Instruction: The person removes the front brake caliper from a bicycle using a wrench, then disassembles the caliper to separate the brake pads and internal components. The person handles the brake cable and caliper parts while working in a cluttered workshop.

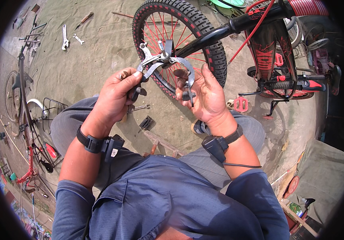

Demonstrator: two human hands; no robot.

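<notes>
Head view: bicycle caliper brake (168, 64) held up in front of red-spoked front wheel (180, 40), left hand (118, 96) pinching one arm, right hand (204, 94) gripping the other; probably light, rigid, greasy—best held by arms.

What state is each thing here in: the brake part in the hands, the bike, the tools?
Silver bicycle brake caliper: off the bike, held in the air.
Left hand: grips one caliper arm.
Right hand: holds the other arm.
Black and red bicycle: upright.
Silver wrenches: lying flat on the ground.
</notes>
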